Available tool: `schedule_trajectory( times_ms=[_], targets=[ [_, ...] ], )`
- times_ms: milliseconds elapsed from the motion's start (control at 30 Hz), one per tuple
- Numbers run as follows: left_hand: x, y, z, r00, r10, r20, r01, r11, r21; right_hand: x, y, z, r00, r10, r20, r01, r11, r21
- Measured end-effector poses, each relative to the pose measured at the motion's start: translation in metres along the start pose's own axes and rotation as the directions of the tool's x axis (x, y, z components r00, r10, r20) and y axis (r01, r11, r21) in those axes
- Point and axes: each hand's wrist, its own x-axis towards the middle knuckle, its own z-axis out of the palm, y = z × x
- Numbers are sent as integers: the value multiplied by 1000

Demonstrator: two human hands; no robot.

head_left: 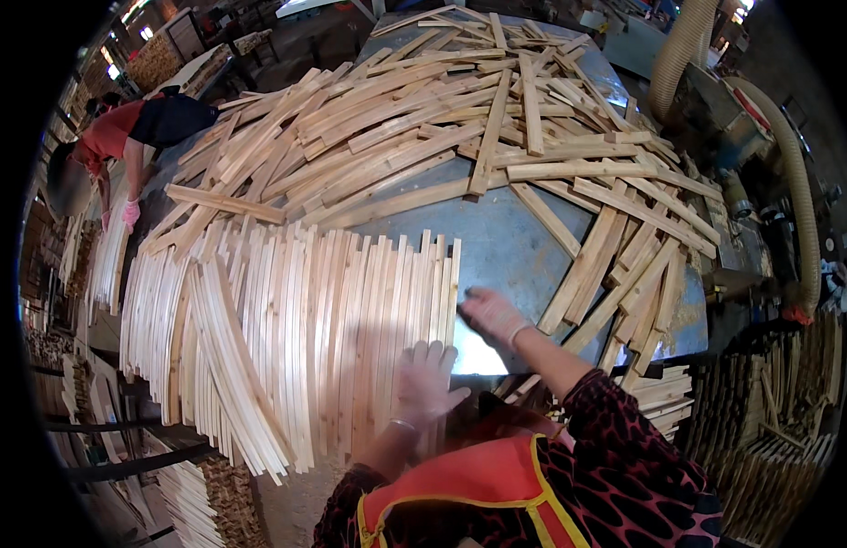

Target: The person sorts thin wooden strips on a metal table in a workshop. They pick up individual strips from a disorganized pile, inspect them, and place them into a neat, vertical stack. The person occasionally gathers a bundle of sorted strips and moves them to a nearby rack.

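1. In the head view, looking down on a row of planed wooden strips (341,292), lying side by side from the left of the frame to its centre and running mostly toward the lower edge.
2. Holding the gloved left hand (425,388) palm down at lower centre, over the near part of the row's right side; spreading the fingers slightly and pointing the thumb out to the right; not being able to tell the firmness of contact.
3. Holding the gloved right hand (497,317) right of centre, just beside the row's right edge and over the blue-grey metal tabletop (515,237); curling the fingers toward the strips; showing something dark at the fingertips, but not being able to tell whether pinching an object or only bending the fingers.
4. Crossing the row's left part at a slant with loose strips (230,329), reaching toward lower left of centre.
5. Heaping a jumbled pile of wooden boards (405,119) across the upper centre, spilling down the right side of the tabletop.
6. Showing a co-worker (113,137) in a red top at upper left, bending forward and lowering a pink-gloved hand (131,213).
7. Curving a ribbed hose (798,201) down the right side, above stacked wood (780,393) at lower right.
8. Wearing a red vest (469,475) with yellow edging at the bottom.
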Motion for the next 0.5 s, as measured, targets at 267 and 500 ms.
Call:
schedule_trajectory(
  times_ms=[267,500],
  targets=[
    [6,-12,28,962,59,-267,-69,997,-31,162,162,-106,376,919,-118,166,59,984],
    [18,-15,24,967,69,-245,-82,996,-45,243,184,-177,420,897,-137,372,-33,927]
  ],
)
